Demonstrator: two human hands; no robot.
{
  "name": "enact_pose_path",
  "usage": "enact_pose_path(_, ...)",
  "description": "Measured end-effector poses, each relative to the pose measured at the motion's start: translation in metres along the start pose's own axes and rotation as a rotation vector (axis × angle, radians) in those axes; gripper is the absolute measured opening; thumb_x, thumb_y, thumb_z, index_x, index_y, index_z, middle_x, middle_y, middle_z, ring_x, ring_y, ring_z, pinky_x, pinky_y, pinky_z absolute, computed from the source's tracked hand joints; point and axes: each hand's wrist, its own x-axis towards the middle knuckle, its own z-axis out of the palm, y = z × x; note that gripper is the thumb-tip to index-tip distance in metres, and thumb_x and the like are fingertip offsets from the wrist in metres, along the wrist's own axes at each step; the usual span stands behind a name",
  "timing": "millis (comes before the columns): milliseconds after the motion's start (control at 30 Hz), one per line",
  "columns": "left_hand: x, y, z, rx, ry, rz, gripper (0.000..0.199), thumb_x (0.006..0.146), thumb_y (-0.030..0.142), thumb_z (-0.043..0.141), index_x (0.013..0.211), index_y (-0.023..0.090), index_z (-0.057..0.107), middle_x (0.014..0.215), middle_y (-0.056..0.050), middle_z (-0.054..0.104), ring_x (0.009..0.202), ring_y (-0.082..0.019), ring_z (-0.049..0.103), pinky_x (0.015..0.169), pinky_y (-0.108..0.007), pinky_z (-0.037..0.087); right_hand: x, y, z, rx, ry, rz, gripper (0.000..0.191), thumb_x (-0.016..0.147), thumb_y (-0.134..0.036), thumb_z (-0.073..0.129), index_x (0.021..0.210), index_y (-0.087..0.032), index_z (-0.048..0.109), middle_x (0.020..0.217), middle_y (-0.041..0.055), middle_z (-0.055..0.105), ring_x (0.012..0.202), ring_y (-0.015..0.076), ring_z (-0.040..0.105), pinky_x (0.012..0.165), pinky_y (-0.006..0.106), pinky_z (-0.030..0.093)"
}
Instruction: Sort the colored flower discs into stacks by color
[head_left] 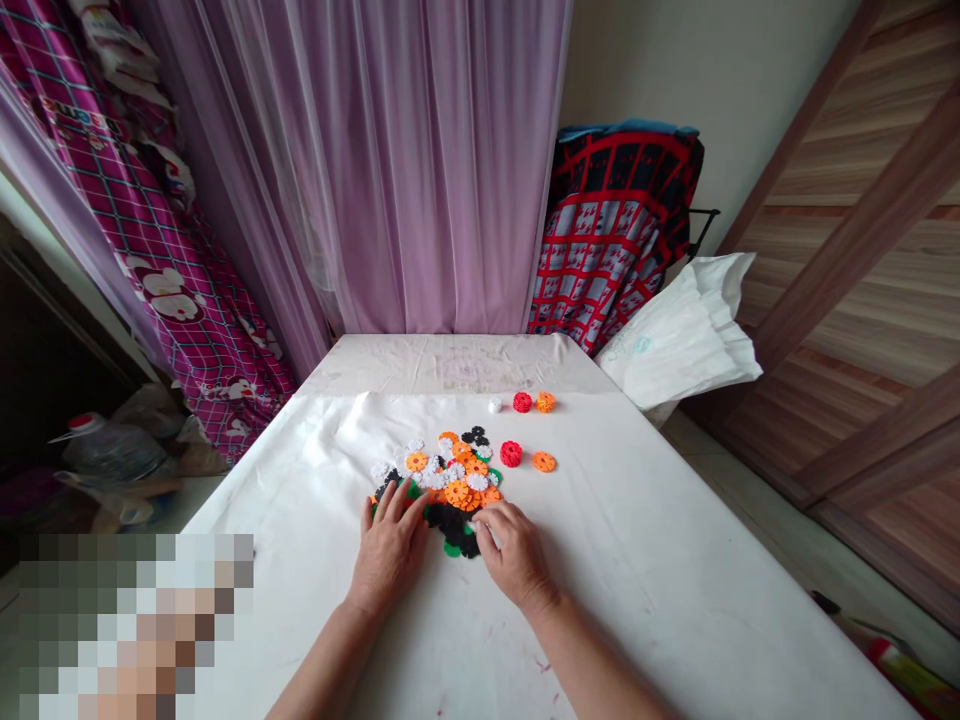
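Observation:
A loose pile of flower-shaped plastic discs (456, 492) in orange, white, black, green and red lies mid-table. My left hand (390, 545) rests at the pile's left edge, fingers spread over black and green discs. At the near right edge, my right hand (514, 550) is curled, with thumb and forefinger close together beside the black discs (452, 522). Something small and pale shows at its fingertips, too small to make out. Beyond it stand two red stacks of discs, the nearer one (511, 454) beside a flat orange disc (544, 461).
Farther back are a white stack (495, 405), the other red stack (522, 402) and an orange stack (546, 402). White cloth covers the table (637, 560). A white bag (686, 335) is at its right far edge; a purple curtain (435, 180) hangs behind. A blurred patch hides the lower left.

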Motion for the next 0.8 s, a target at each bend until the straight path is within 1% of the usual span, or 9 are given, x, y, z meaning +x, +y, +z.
enact_pose_path(67,-0.006,0.002,-0.001,-0.038,-0.032,0.107,0.041,0.096,0.035,0.044,0.133,0.037,0.062,0.148,-0.007,0.052,0.140,-0.032,0.041,0.116,-0.063,0.027,0.000,0.002,0.001,-0.041,-0.018,0.048,0.022,0.088,-0.014,0.049,0.087,-0.022,0.069,0.086,0.0052,0.069,0.083,0.0188,0.064,0.078,0.029,0.052)
enact_pose_path(167,-0.012,0.003,-0.001,-0.091,-0.085,0.227,0.041,0.095,0.038,0.048,0.133,0.039,0.061,0.147,-0.005,0.054,0.141,-0.031,0.042,0.116,-0.062,0.028,0.000,0.002,0.004,0.010,-0.064,0.016,0.027,0.087,-0.011,0.047,0.092,-0.022,0.071,0.091,0.0054,0.071,0.089,0.0193,0.065,0.082,0.031,0.052)
enact_pose_path(267,-0.013,0.001,0.000,-0.144,-0.036,0.196,0.040,0.096,0.032,0.044,0.129,0.033,0.065,0.145,-0.008,0.056,0.140,-0.030,0.043,0.114,-0.055,0.038,-0.001,0.002,0.005,0.111,-0.059,-0.018,0.031,0.088,-0.010,0.043,0.096,-0.022,0.071,0.095,0.0052,0.073,0.092,0.0188,0.066,0.086,0.031,0.053)
enact_pose_path(367,-0.012,0.000,0.000,-0.157,0.037,0.114,0.039,0.096,0.031,0.042,0.126,0.027,0.067,0.143,-0.010,0.058,0.139,-0.029,0.045,0.112,-0.051,0.043,-0.002,0.005,0.003,0.092,0.002,0.038,0.029,0.089,-0.011,0.043,0.094,-0.021,0.070,0.093,0.0058,0.072,0.089,0.0190,0.066,0.085,0.031,0.053)
enact_pose_path(433,-0.012,0.002,-0.002,-0.124,0.026,0.107,0.040,0.095,0.034,0.045,0.129,0.028,0.065,0.145,-0.010,0.056,0.140,-0.031,0.043,0.113,-0.055,0.039,0.000,0.006,0.002,0.022,0.027,0.071,0.028,0.090,-0.013,0.044,0.095,-0.021,0.071,0.095,0.0067,0.072,0.091,0.0197,0.065,0.085,0.032,0.052)
enact_pose_path(533,-0.011,0.008,-0.006,-0.075,-0.061,0.175,0.046,0.093,0.041,0.050,0.138,0.034,0.057,0.153,-0.008,0.047,0.144,-0.035,0.036,0.115,-0.064,0.029,0.011,0.005,0.004,-0.081,0.015,0.059,0.025,0.091,-0.018,0.049,0.105,-0.021,0.070,0.105,0.0082,0.070,0.099,0.0212,0.062,0.090,0.033,0.049)
enact_pose_path(600,-0.010,0.011,-0.008,-0.058,-0.099,0.217,0.046,0.092,0.041,0.051,0.138,0.037,0.057,0.155,-0.007,0.043,0.145,-0.035,0.034,0.116,-0.066,0.024,0.022,0.002,0.008,-0.121,-0.012,0.050,0.025,0.090,-0.021,0.054,0.109,-0.021,0.070,0.110,0.0085,0.070,0.104,0.0225,0.060,0.093,0.035,0.047)
enact_pose_path(667,-0.010,0.013,-0.009,-0.050,-0.099,0.229,0.041,0.093,0.038,0.050,0.133,0.039,0.061,0.154,-0.006,0.045,0.144,-0.035,0.035,0.116,-0.066,0.023,0.036,-0.002,0.013,-0.145,-0.062,0.072,0.021,0.088,-0.024,0.059,0.105,-0.022,0.070,0.109,0.0076,0.071,0.108,0.0239,0.058,0.094,0.037,0.044)
enact_pose_path(800,-0.010,0.010,-0.007,-0.042,-0.057,0.167,0.036,0.093,0.036,0.049,0.124,0.036,0.068,0.148,-0.006,0.052,0.143,-0.034,0.039,0.116,-0.065,0.025,0.058,-0.010,0.021,-0.179,-0.196,0.158,0.008,0.083,-0.028,0.065,0.088,-0.024,0.070,0.094,0.0046,0.073,0.103,0.0254,0.058,0.089,0.037,0.043)
